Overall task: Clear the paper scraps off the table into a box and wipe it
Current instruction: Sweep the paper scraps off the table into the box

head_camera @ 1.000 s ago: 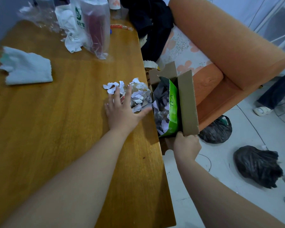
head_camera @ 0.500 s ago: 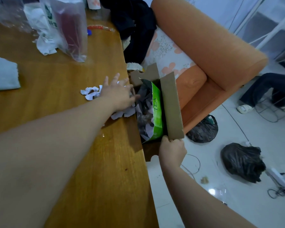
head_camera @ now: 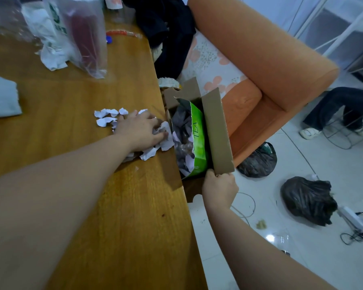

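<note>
White paper scraps (head_camera: pixel 106 118) lie in a loose pile on the wooden table (head_camera: pixel 71 114), right at its right edge. My left hand (head_camera: pixel 142 130) lies palm down on the pile, fingers curled over the scraps nearest the edge. A brown cardboard box (head_camera: pixel 215 130) hangs just off that edge, its open top level with the tabletop. It holds a green tea packet (head_camera: pixel 198 141), grey plastic and some paper. My right hand (head_camera: pixel 219 188) grips the box by its near corner. A folded pale cloth (head_camera: pixel 1 97) lies at the far left of the table.
Clear plastic bags (head_camera: pixel 80 32) and a white bag stand at the table's back. An orange sofa (head_camera: pixel 258 59) with dark clothing sits behind the box. Two black rubbish bags (head_camera: pixel 306 199), cables and a power strip lie on the white floor. A person's legs show at the right.
My left hand has pushed the scraps right, up to the table's edge by the box, and its fingers have curled over them. A few scraps stay behind it. My right hand still holds the box.
</note>
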A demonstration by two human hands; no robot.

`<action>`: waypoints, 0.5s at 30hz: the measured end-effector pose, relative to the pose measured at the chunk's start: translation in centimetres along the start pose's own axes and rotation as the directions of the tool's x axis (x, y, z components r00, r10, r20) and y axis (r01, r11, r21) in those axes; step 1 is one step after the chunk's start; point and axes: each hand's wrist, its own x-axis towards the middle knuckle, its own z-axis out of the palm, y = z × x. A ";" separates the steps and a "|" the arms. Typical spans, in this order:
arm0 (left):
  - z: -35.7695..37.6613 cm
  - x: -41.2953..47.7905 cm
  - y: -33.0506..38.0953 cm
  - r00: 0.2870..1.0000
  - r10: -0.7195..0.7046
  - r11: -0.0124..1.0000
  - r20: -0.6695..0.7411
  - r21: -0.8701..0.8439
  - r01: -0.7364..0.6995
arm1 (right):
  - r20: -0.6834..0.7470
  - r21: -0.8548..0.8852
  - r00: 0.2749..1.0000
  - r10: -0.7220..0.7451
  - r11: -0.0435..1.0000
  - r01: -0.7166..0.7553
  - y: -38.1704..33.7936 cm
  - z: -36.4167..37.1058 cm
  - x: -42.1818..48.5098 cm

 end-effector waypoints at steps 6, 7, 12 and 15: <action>0.3 -2.6 0.3 0.999 0.033 0.999 0.002 -0.008 -0.033 | -0.020 0.036 1.000 0.015 0.999 -0.014 -0.2 -0.5 -0.9; 0.2 -3.1 0.4 0.999 0.034 0.999 0.013 -0.003 -0.034 | -0.020 0.031 1.000 0.013 0.999 -0.012 -0.2 -0.6 -1.1; -0.6 -6.4 0.8 0.985 0.057 0.998 -0.160 -0.018 -0.060 | -0.034 0.043 0.999 0.032 0.999 -0.031 0.3 -1.7 -1.6; -1.7 -6.6 1.9 0.936 -0.018 0.973 -0.351 -0.220 -0.064 | -0.036 0.053 0.998 0.054 0.997 -0.052 0.7 -2.1 -1.6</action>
